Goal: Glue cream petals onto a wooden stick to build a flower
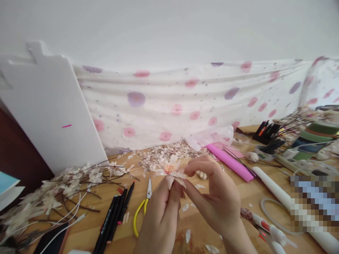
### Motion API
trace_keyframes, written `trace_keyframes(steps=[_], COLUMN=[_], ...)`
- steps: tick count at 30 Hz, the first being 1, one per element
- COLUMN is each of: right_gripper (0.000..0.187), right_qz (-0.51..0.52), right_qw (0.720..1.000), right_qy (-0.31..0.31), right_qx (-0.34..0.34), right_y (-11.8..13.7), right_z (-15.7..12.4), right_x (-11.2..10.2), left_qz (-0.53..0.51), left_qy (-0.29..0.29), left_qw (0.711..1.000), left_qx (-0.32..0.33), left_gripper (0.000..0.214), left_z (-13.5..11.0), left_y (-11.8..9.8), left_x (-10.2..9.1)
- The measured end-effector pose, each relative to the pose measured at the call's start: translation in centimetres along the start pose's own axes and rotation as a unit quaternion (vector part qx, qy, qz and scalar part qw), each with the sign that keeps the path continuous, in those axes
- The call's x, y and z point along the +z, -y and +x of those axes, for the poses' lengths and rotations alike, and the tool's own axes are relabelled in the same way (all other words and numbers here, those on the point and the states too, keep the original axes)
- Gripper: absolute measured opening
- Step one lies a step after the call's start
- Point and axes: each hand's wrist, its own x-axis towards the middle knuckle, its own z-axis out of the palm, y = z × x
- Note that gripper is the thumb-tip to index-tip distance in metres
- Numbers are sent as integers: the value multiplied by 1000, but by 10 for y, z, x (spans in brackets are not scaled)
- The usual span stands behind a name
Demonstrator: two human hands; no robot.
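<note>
A small paper flower with pale pink petals and an orange centre is held up over the wooden table. My left hand pinches it from below, fingers closed round its base. My right hand reaches over from the right, its fingertips curled onto the petals at the flower's right edge. Loose petals lie on the wood under both hands.
Yellow-handled scissors and several black markers lie left of my hands. Finished flower stems spread at the left, below a white board. A heap of petals, a pink roll, a white tube and tape rolls sit behind and right.
</note>
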Motion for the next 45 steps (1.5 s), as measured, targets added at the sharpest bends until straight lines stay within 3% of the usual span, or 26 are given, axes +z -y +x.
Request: trace_keyframes(steps=[10,20,26,30,35,45], right_gripper=[18,19,19,20,19,21], right_qz=[-7,64,69,72,72,78], right_qw=[999,992,989,988,987,986], right_qy=[-15,-25,-23,-23,-23,-36], right_qx=[47,110,127,137,143,141], right_y=[2,4,4,4,6,8], right_z=[-1,-5,-4,-3,-2,0], right_x=[1,2,3,3,2,0], left_qz=[-40,-222,-209,-206,-217,-307], left_qy=[25,119,108,134,141,151], left_qw=[998,961,967,966,960,929], left_qx=[-40,-111,-96,-85,-107,-143], left_gripper=[44,38,36,37,36,35], left_z=[-1,6,5,7,6,8], left_y=[-6,0,0,-1,-3,-10], left_x=[2,-4,-3,-4,-5,-6])
